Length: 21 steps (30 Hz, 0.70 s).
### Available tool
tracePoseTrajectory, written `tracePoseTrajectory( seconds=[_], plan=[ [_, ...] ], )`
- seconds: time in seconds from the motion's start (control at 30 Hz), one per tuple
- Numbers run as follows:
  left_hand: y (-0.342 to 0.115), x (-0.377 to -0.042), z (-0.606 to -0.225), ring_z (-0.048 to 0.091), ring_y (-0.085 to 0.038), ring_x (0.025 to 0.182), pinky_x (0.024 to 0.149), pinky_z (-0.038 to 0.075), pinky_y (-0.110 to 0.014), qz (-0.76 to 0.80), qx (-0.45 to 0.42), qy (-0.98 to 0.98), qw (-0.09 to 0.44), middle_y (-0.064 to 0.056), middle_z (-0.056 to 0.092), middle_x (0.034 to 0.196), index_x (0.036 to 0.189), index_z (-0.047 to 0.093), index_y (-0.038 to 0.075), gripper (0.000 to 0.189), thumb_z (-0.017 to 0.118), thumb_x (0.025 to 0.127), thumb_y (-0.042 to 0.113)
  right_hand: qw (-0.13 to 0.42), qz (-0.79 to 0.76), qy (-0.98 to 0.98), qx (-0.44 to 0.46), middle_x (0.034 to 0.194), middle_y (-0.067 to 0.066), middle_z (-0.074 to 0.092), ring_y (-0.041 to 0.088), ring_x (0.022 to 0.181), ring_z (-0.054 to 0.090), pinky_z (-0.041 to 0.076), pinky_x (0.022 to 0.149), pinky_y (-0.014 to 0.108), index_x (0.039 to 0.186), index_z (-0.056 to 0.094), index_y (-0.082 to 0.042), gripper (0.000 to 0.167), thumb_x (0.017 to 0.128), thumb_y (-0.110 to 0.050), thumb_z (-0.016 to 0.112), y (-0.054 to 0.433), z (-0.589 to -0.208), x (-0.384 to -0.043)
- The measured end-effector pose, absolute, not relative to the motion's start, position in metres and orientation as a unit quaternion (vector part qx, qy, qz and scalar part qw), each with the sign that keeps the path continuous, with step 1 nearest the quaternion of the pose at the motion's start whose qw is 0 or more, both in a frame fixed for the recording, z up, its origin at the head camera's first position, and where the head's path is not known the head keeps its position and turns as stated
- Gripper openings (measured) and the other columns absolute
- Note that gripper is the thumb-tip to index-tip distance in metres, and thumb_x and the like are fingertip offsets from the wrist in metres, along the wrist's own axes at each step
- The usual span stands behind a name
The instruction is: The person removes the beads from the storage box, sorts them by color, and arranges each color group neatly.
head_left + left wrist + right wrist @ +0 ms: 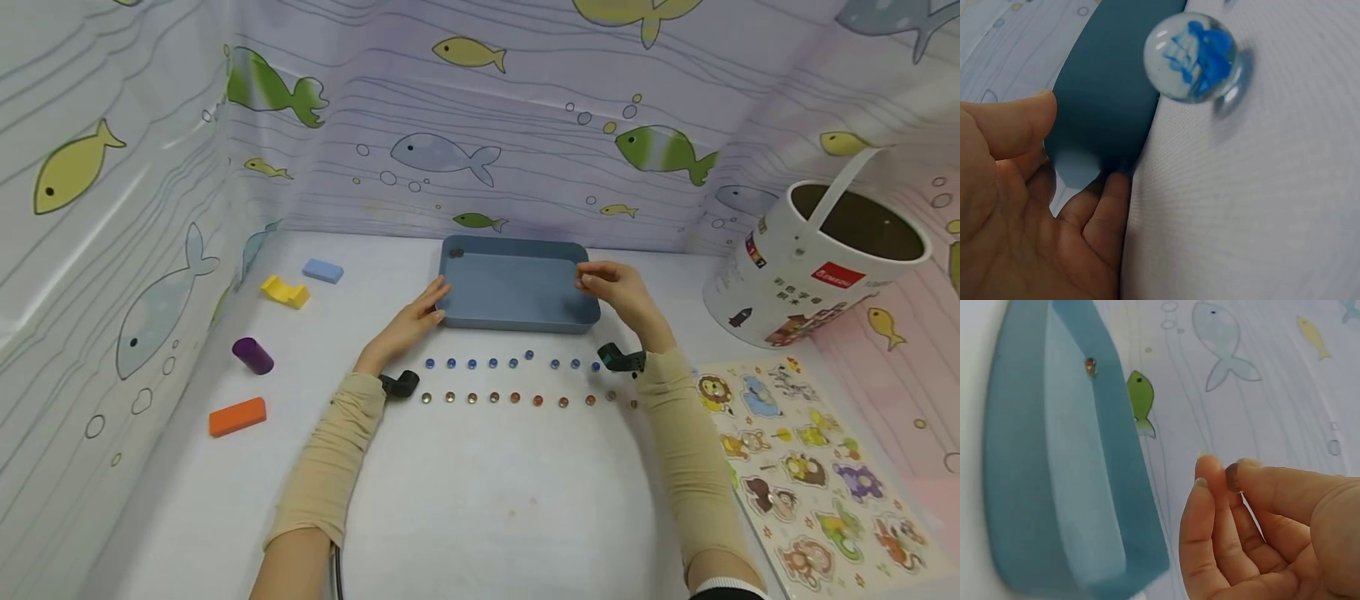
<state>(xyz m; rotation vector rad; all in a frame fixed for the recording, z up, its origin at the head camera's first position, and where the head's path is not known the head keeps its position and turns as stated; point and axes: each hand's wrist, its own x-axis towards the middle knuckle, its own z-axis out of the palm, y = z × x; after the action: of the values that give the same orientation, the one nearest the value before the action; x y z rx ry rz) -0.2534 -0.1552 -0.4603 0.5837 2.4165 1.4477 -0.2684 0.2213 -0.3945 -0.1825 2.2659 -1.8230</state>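
Observation:
My right hand (618, 292) is over the right end of the blue-grey tray (517, 287). In the right wrist view its thumb and fingertips pinch a brownish marble (1232, 478). My left hand (405, 329) rests against the tray's left end, its thumb and fingers touching the outer wall. Inside the tray's far left corner lies brownish glass (456, 252); whether it is one marble or two is unclear. Nearer me runs a row of blue marbles (492, 363), with a row of amber and brown marbles (515, 397) below. A clear marble with blue swirls (1191, 57) shows large in the left wrist view.
At left lie a blue block (323, 271), a yellow curved block (285, 292), a purple cylinder (252, 356) and an orange block (237, 417). To the right stand a white bucket (787, 275) and an animal puzzle board (813, 475). A fish-print curtain hangs behind.

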Motion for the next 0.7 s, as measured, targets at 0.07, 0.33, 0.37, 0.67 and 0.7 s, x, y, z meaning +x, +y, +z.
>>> tracePoseTrajectory(
  seconds=[0.07, 0.33, 0.37, 0.67, 0.7],
  plan=[
    [-0.155, -0.253, -0.461, 0.001, -0.032, 0.152, 0.124, 0.005, -0.052, 0.498, 0.201, 0.833, 0.134, -0.008, 0.001, 0.165, 0.154, 0.022, 0.006, 0.055, 0.042, 0.104, 0.015, 0.105, -0.614, 0.780, -0.061, 0.114, -0.003, 0.060, -0.003, 0.096, 0.065, 0.052, 0.090, 0.013, 0.137, 0.045, 0.010, 0.045, 0.100, -0.014, 0.054, 0.229, -0.394, -0.257],
    [-0.157, -0.252, -0.463, 0.002, -0.028, 0.153, 0.125, 0.007, -0.049, 0.494, 0.202, 0.836, 0.132, -0.001, 0.003, 0.165, 0.155, 0.022, 0.011, 0.054, 0.041, 0.105, 0.020, 0.061, -0.567, 0.819, -0.055, 0.103, -0.019, 0.064, -0.005, 0.092, 0.064, 0.053, 0.082, 0.011, 0.133, 0.048, 0.013, 0.047, 0.099, -0.020, 0.056, 0.261, -0.400, -0.211],
    [-0.157, -0.252, -0.463, 0.003, -0.027, 0.153, 0.125, 0.008, -0.048, 0.494, 0.200, 0.836, 0.133, 0.000, 0.003, 0.165, 0.155, 0.022, 0.012, 0.054, 0.041, 0.105, 0.021, 0.057, -0.562, 0.823, -0.052, 0.102, -0.021, 0.064, -0.006, 0.092, 0.064, 0.053, 0.081, 0.011, 0.132, 0.050, 0.011, 0.046, 0.099, -0.021, 0.056, 0.265, -0.402, -0.206],
    [-0.156, -0.254, -0.461, 0.002, -0.028, 0.153, 0.125, 0.008, -0.049, 0.491, 0.199, 0.837, 0.138, -0.001, 0.001, 0.165, 0.155, 0.021, 0.010, 0.055, 0.042, 0.105, 0.020, 0.040, -0.532, 0.846, -0.011, 0.101, -0.028, 0.063, -0.010, 0.091, 0.062, 0.053, 0.079, 0.009, 0.132, 0.050, 0.009, 0.046, 0.100, -0.023, 0.055, 0.298, -0.416, -0.159],
    [-0.156, -0.254, -0.461, 0.003, -0.029, 0.152, 0.124, 0.008, -0.049, 0.491, 0.199, 0.837, 0.138, -0.002, 0.001, 0.165, 0.155, 0.021, 0.010, 0.055, 0.042, 0.105, 0.019, 0.039, -0.532, 0.846, -0.009, 0.101, -0.028, 0.063, -0.010, 0.091, 0.062, 0.053, 0.078, 0.009, 0.132, 0.050, 0.010, 0.046, 0.100, -0.023, 0.055, 0.301, -0.418, -0.154]
  ],
)
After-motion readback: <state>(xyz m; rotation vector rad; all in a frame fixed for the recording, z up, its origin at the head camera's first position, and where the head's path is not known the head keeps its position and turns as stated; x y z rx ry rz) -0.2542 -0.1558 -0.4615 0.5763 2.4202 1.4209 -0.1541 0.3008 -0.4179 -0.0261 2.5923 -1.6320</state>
